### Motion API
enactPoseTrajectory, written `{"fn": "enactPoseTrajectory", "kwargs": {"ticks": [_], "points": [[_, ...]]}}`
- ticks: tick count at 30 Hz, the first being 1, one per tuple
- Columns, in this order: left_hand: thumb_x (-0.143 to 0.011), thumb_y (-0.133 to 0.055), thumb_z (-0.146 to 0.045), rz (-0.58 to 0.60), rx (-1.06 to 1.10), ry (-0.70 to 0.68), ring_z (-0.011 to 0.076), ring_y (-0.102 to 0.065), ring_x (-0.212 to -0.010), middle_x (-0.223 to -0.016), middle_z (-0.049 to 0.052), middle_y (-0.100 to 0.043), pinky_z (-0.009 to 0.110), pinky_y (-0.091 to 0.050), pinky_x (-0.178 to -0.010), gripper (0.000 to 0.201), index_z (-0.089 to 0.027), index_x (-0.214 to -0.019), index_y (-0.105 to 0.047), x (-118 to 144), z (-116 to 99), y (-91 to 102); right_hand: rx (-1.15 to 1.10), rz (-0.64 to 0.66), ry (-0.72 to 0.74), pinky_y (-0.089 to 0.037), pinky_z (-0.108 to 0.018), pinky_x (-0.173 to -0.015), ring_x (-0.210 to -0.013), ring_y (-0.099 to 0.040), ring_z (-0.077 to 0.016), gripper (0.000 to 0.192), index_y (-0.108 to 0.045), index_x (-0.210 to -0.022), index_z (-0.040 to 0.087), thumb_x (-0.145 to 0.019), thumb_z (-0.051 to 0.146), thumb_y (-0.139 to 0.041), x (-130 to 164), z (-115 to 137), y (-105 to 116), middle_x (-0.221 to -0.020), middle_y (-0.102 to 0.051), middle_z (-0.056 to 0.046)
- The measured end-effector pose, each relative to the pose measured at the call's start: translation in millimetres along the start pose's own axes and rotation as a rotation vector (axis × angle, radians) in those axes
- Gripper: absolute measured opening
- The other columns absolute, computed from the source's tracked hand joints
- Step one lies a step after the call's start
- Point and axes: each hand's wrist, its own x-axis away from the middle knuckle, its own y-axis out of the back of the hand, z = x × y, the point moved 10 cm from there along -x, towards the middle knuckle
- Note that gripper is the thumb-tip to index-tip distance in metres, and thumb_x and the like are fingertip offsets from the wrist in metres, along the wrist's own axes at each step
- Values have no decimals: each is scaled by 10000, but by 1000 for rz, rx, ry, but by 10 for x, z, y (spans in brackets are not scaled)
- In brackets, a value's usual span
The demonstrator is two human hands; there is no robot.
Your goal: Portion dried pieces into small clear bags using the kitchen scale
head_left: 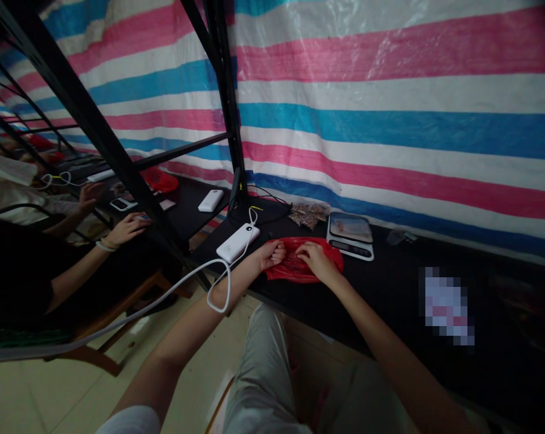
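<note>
A red plastic bag [299, 276] lies spread on the black table in front of me. At its left end is my left hand [272, 254], with the fingers curled closed; whatever they hold, if anything, is hidden. My right hand [316, 259] is over the bag's right half, thumb and fingers pinched together toward its middle. What sits between those fingertips is too small to make out. Just behind the bag on the right stands a white digital scale [365, 251] with a clear tray [356, 227] on top.
A clear bag of small brownish pieces [308, 214] lies behind the red bag. A white power bank [239, 242] with a white cable [164, 293] is at left. Black metal posts [229, 102] separate a co-worker's hand [126, 230] and table. A blurred patch [447, 304] lies right.
</note>
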Motion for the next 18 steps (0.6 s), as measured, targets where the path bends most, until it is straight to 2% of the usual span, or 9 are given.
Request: {"fn": "enactPoseTrajectory", "kwargs": {"ticks": [4,6,13,18], "points": [[-839,-481,-306,-23,-15,11,160,-557,-875,-1045,74,-543,349,-490,-733,302,-132,-1085,-499,-3,50,7,-8,-11,-21,-376,-322,-827,-870,-526,-168,81,-601,-738,188,-727,119,-560,17,-173,-111,-806,-583,-28],[-838,-482,-307,-32,-22,11,179,-543,-932,-1094,83,-526,381,-475,-779,318,-139,-1108,-490,2,68,7,-12,-31,-26,-371,-321,-833,-879,-516,-167,62,-586,-744,186,-734,134,-554,16,-207,-149,-806,-572,-29],[-838,-482,-307,-55,-42,14,174,-548,-916,-1080,80,-531,373,-480,-766,316,-135,-1103,-491,-9,83,46,-17,-58,-55,-365,-332,-828,-887,-503,-165,69,-519,-672,194,-721,147,-533,-49,-220,-232,-771,-552,-9],[-845,-474,-295,-62,-60,-7,105,-561,-714,-902,44,-567,258,-496,-600,250,-116,-1013,-520,-20,-60,131,-173,-121,-116,-426,-296,-698,-703,-525,-142,99,-512,-640,201,-737,182,-500,-104,-252,-197,-676,-546,1]]}}
